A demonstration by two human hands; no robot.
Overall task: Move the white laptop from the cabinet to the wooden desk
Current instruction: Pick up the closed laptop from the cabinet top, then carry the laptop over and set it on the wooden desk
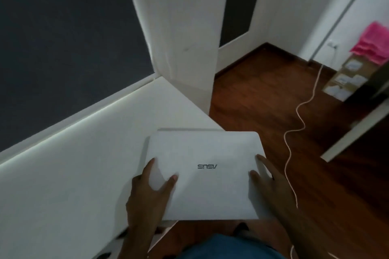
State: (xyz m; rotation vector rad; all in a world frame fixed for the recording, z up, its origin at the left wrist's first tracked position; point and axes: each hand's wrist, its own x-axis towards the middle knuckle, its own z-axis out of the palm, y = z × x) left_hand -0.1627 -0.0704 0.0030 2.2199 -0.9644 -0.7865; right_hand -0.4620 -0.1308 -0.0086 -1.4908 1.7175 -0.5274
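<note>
both hands grip the closed white laptop [203, 172] — left hand [147, 191] on its left edge, right hand [267, 183] on its right — partly over the white cabinet top [73, 164].

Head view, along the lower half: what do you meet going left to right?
White cabinet top → left hand → white laptop, closed → right hand → white cable on the wooden floor.
</note>
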